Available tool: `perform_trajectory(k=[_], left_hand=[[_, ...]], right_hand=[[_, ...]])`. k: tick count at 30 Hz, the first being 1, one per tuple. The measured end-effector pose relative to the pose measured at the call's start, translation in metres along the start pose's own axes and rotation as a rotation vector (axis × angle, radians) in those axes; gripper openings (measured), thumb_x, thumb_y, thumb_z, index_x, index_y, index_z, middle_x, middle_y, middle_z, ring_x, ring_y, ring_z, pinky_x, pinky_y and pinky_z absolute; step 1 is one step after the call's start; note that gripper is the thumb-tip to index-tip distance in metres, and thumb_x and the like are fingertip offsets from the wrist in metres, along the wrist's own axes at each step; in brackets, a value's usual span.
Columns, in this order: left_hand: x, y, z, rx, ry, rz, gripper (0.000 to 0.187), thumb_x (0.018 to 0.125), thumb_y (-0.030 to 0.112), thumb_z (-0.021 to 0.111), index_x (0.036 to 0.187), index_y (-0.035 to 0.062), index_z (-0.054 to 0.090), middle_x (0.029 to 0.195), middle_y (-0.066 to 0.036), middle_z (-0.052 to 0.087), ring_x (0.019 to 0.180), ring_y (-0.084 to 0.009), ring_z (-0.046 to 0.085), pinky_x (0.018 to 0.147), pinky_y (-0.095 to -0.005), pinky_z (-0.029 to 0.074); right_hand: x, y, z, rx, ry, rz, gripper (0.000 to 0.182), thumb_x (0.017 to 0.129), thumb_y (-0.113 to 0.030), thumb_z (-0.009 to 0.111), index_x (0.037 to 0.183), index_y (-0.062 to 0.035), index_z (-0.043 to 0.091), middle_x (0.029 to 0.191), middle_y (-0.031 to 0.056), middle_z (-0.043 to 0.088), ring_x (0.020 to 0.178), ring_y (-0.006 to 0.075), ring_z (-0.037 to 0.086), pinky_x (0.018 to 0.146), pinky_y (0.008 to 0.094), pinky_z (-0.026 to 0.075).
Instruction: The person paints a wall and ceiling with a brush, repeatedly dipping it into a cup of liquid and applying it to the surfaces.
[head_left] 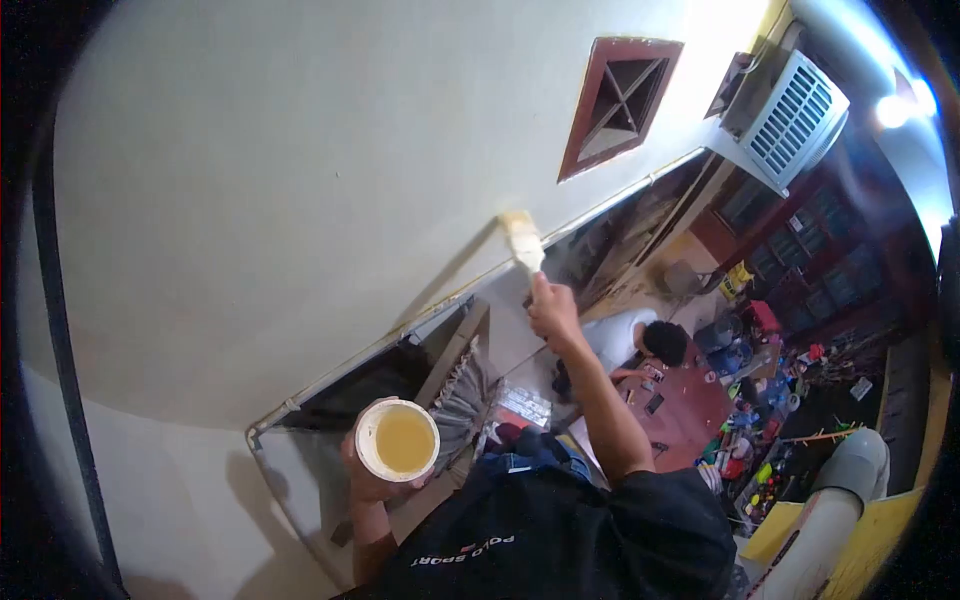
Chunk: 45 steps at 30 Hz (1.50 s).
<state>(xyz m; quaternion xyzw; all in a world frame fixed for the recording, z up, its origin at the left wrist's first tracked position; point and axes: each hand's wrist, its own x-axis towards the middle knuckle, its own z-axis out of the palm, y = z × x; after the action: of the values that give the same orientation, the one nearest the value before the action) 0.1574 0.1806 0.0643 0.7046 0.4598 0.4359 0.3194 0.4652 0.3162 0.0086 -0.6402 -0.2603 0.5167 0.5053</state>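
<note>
My right hand is closed round the handle of a wide paintbrush. The brush's bristles meet the pale wall just above a thin pipe that runs along the wall's lower edge. Down at the left, my left hand holds a white tub from the side. Yellowish liquid stands inside the tub, its open top facing me. Part of the left hand's fingers is hidden behind the tub.
A red-framed vent and an air-conditioner unit are on the wall side. Far below, a person is by a red surface among many scattered items. A thick grey pipe rises at the lower right.
</note>
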Motion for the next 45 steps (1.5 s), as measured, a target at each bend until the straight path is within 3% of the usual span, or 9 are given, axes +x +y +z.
perform_trajectory(k=[16,19,25,29,31,34,36,38,45], left_hand=[[0.05,0.028,0.045,-0.237,-0.084,0.007,0.083,0.046,0.024,0.091,0.114,-0.0016,0.052,0.104,-0.01,0.061,0.094,-0.0177,0.06,0.086,-0.0342,0.049],[0.05,0.027,0.05,-0.238,-0.047,0.024,0.083,0.047,0.024,0.091,0.114,-0.0026,0.051,0.101,-0.009,0.062,0.092,-0.0184,0.061,0.085,-0.0339,0.05],[0.054,0.018,0.052,-0.171,-0.049,0.017,0.078,0.048,0.019,0.089,0.113,-0.0016,0.051,0.099,-0.009,0.062,0.09,-0.0176,0.061,0.081,-0.0334,0.051],[0.06,0.035,0.053,-0.186,-0.02,-0.012,0.078,0.047,0.015,0.089,0.113,-0.0011,0.051,0.099,-0.009,0.063,0.09,-0.018,0.062,0.081,-0.0337,0.051],[0.062,0.034,0.057,-0.178,-0.035,-0.045,0.078,0.046,0.014,0.089,0.113,-0.0011,0.051,0.1,-0.009,0.063,0.091,-0.0183,0.062,0.081,-0.0341,0.051],[0.06,0.028,0.069,-0.402,0.052,-0.069,0.081,0.046,0.015,0.09,0.115,-0.0014,0.05,0.1,-0.01,0.063,0.092,-0.0187,0.061,0.083,-0.0345,0.05],[0.067,0.03,0.073,-0.355,0.115,0.098,0.082,0.047,0.022,0.091,0.114,-0.0017,0.051,0.101,-0.01,0.063,0.094,-0.0191,0.061,0.085,-0.035,0.05],[0.075,0.03,0.069,-0.379,0.084,0.133,0.081,0.048,0.028,0.091,0.113,-0.0022,0.052,0.1,-0.01,0.063,0.092,-0.0197,0.062,0.084,-0.0347,0.05],[0.085,0.049,0.071,-0.268,-0.012,0.153,0.079,0.051,0.034,0.089,0.111,-0.0026,0.053,0.097,-0.011,0.064,0.087,-0.0205,0.064,0.082,-0.0339,0.051]], right_hand=[[-0.025,-0.256,-0.044,0.186,-0.096,-0.581,0.041,0.095,-0.037,0.043,0.072,-0.0039,0.052,0.05,-0.0044,0.037,0.034,0.0041,0.027,0.031,0.0206,0.02],[0.044,-0.216,-0.05,-0.393,0.079,-0.712,0.049,0.094,-0.043,0.037,0.074,-0.0027,0.056,0.051,0.0027,0.044,0.051,0.014,0.049,0.042,0.0273,0.036],[0.042,-0.104,-0.076,-0.333,-0.044,-0.316,0.057,0.091,-0.047,0.046,0.062,0.0012,0.054,0.051,0.0021,0.043,0.048,0.011,0.04,0.046,0.0313,0.036],[0.021,-0.156,-0.125,-0.809,0.155,-0.593,0.038,0.087,-0.033,0.061,0.067,-0.0006,0.064,0.05,0.0044,0.051,0.048,0.0105,0.044,0.047,0.0305,0.039],[0.034,-0.198,-0.15,-1.297,0.36,-1.208,0.023,0.085,-0.029,0.061,0.077,-0.009,0.067,0.058,0.0091,0.061,0.047,0.0173,0.056,0.045,0.0346,0.046],[-0.018,-0.304,-0.141,-1.599,0.504,-1.208,0.018,0.085,-0.033,0.061,0.095,-0.0198,0.066,0.063,0.0048,0.056,0.051,0.0198,0.056,0.043,0.0342,0.043],[-0.031,-0.359,-0.137,-1.528,0.557,-1.814,0.02,0.083,-0.035,0.062,0.097,-0.0198,0.064,0.063,0.0047,0.056,0.053,0.0186,0.058,0.044,0.0334,0.043],[-0.057,-0.405,-0.12,-1.897,0.608,-1.563,0.028,0.091,-0.04,0.048,0.094,-0.0152,0.06,0.065,0.0079,0.057,0.051,0.0223,0.06,0.048,0.0361,0.05],[-0.091,-0.519,-0.098,-1.39,1.243,-2.03,0.026,0.091,-0.04,0.048,0.093,-0.0165,0.059,0.065,0.0119,0.063,0.056,0.0283,0.064,0.049,0.0405,0.052]])
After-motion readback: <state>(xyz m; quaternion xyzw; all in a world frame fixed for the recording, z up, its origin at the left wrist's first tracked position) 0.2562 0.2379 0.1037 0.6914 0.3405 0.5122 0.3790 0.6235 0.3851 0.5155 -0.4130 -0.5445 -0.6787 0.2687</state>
